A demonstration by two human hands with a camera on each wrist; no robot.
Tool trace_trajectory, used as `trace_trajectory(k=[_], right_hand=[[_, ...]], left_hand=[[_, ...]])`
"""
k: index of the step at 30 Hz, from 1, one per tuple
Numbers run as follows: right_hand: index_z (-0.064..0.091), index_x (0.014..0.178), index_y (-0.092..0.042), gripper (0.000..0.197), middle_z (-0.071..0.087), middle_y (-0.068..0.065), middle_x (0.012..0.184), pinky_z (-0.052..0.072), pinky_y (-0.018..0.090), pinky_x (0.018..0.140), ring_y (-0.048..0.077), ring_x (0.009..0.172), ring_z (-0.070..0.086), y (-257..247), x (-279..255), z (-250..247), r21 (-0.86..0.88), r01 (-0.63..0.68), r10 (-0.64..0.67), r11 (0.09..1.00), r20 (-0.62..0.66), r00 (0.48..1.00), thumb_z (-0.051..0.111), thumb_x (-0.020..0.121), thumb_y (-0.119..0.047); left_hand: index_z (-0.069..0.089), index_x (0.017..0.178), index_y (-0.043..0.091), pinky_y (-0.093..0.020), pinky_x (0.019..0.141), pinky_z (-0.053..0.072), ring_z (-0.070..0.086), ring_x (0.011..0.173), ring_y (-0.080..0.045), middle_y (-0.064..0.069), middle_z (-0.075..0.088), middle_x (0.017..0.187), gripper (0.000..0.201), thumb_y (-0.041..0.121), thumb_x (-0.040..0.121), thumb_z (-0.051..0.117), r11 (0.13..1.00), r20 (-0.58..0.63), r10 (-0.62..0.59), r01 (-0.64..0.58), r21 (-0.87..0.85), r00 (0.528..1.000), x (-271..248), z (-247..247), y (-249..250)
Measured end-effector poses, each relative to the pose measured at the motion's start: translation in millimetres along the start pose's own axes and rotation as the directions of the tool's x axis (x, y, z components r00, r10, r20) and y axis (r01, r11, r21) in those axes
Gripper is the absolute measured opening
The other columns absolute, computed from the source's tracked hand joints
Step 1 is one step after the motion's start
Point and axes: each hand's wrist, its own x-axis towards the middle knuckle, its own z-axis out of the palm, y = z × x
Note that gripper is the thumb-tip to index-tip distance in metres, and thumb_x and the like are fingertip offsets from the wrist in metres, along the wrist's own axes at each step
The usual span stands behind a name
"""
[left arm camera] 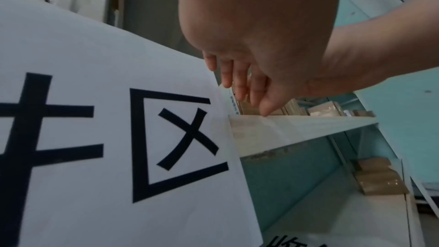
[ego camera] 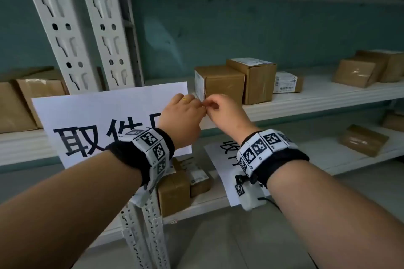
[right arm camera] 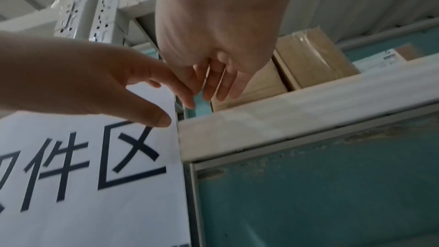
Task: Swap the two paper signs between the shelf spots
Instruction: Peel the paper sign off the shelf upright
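Observation:
A big white paper sign point(ego camera: 105, 111) point(left arm camera: 95, 82) with black characters hangs on the front of the middle shelf point(ego camera: 306, 102), beside the upright post. My left hand point(ego camera: 193, 105) point(left arm camera: 242, 85) lies at the sign's upper right corner, fingers fairly straight and the thumb on the paper. My right hand point(ego camera: 209, 106) point(right arm camera: 211, 89) meets the left fingertips there with loosely curled fingers; whether it pinches anything is hidden. A second paper sign point(ego camera: 220, 155) hangs on the shelf below, partly covered by my right wrist.
Two brown cardboard boxes point(ego camera: 220, 83) stand on the middle shelf just behind my hands, with more parcels point(ego camera: 358, 72) further right. A perforated white post point(ego camera: 72, 28) rises at the left. Small boxes point(ego camera: 175, 190) sit on the lower shelf.

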Motion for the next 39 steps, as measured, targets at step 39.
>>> trace_trajectory(k=[39], right_hand=[[0.064, 0.107, -0.011, 0.023, 0.062, 0.009, 0.114, 0.042, 0.032, 0.087, 0.026, 0.109, 0.054, 10, 0, 23, -0.066, -0.014, 0.016, 0.998, 0.026, 1.0, 0.057, 0.085, -0.01]], left_hand=[[0.065, 0.097, 0.02, -0.062, 0.112, -0.004, 0.051, 0.115, -0.025, 0.005, 0.066, 0.094, 0.025, 0.016, 0.095, 0.04, 0.912, 0.163, -0.025, -0.044, 0.407, 0.986, 11, -15, 18]])
